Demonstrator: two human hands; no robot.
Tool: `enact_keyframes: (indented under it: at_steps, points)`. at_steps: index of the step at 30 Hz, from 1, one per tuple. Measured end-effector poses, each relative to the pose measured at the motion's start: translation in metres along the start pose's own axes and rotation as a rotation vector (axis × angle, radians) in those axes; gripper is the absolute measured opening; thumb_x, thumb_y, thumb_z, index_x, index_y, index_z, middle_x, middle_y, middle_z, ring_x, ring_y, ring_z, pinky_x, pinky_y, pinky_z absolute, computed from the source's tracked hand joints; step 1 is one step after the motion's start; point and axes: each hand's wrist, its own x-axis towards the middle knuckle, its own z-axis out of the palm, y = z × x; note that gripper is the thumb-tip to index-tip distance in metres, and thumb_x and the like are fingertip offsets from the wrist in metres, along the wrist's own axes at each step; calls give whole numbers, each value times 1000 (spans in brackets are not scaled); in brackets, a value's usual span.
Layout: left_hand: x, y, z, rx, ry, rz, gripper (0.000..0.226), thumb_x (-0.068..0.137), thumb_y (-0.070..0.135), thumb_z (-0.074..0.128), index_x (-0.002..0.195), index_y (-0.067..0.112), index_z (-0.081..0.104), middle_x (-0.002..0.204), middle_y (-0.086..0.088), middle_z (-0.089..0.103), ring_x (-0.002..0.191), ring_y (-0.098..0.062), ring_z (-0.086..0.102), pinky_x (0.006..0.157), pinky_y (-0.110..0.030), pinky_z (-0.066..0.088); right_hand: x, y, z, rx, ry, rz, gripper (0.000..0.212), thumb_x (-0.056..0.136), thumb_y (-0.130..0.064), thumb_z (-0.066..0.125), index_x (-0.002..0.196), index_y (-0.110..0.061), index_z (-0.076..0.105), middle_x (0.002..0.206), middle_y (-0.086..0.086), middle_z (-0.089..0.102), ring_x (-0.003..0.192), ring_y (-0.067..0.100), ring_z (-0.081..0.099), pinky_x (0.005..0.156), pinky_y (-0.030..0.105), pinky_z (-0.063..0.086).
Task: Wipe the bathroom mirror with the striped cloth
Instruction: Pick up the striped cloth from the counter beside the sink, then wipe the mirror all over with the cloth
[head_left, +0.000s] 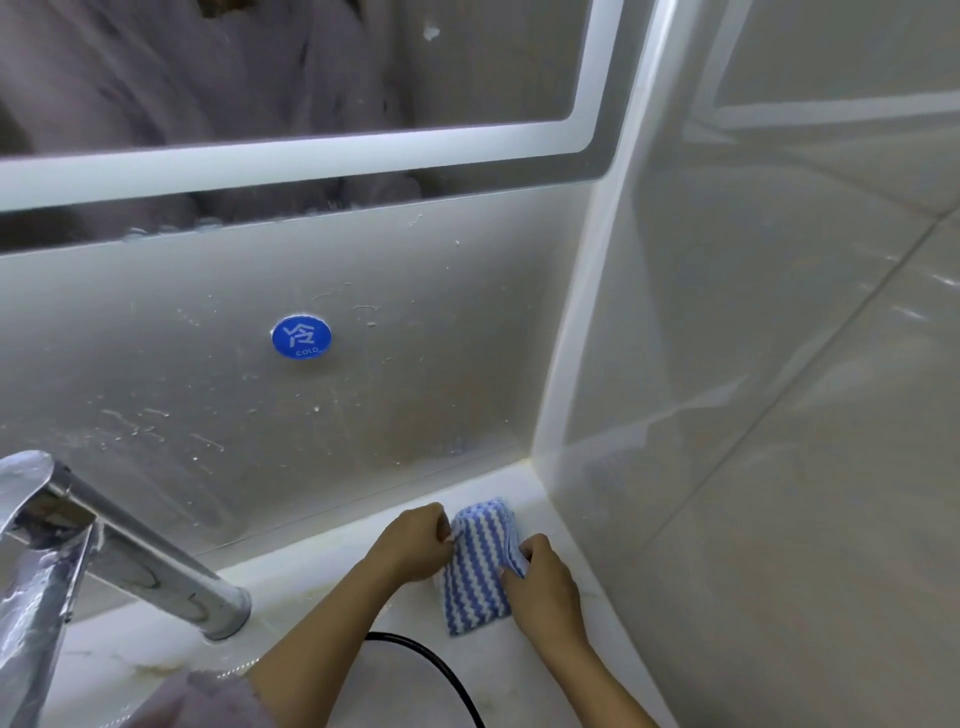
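Both hands pinch striped cloth (480, 564) on counter (332, 577): left hand (415, 543) and right hand (540, 582) grip opposite edges. Risk: loose fold unravels when lifted to mirror (291, 73).

Cloth (480, 566): ribbed woven fabric, matt. Tap (78, 545): polished chrome metal. Worktop (405, 623): smooth white stone, glossy. Wall tiles (779, 364): glazed, shiny. Mirror (260, 78): glass, smeared. Cable (441, 670): black rubber.
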Motion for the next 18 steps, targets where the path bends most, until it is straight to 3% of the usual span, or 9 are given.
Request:
enact_keyframes:
  at_steps: [4, 6, 9, 18]
  points:
    - [-12, 2, -9, -159, 57, -33, 10, 86, 21, 59, 87, 18, 49, 93, -2, 60, 82, -19, 55, 68, -27, 44, -10, -6, -10, 73, -12, -16, 9, 92, -20, 52, 95, -19, 43, 90, -3, 59, 78, 14, 57, 62, 27, 44]
    - [-21, 6, -14, -315, 73, -73, 9, 87, 19, 58, 89, 15, 51, 99, -7, 64, 88, -24, 62, 78, -35, 53, -15, -11, -18, 126, 6, -25, 8, 92, -20, 53, 95, -19, 45, 87, -4, 60, 77, 14, 58, 62, 27, 44]
    - [-41, 19, -24, -582, 121, -118, 9, 89, 19, 58, 91, 13, 51, 97, -9, 67, 92, -27, 65, 84, -46, 55, -28, -22, -34, 263, 59, -40, 10, 89, -19, 58, 91, -22, 48, 83, -6, 60, 74, 12, 58, 63, 28, 45]
    - [-142, 60, -68, -1119, 264, -92, 20, 86, -1, 54, 103, 6, 62, 98, -13, 69, 89, -24, 68, 64, -27, 55, -95, -63, -95, 671, 132, -153, 43, 87, -7, 66, 119, -30, 49, 97, -11, 62, 79, 2, 64, 63, 15, 50]
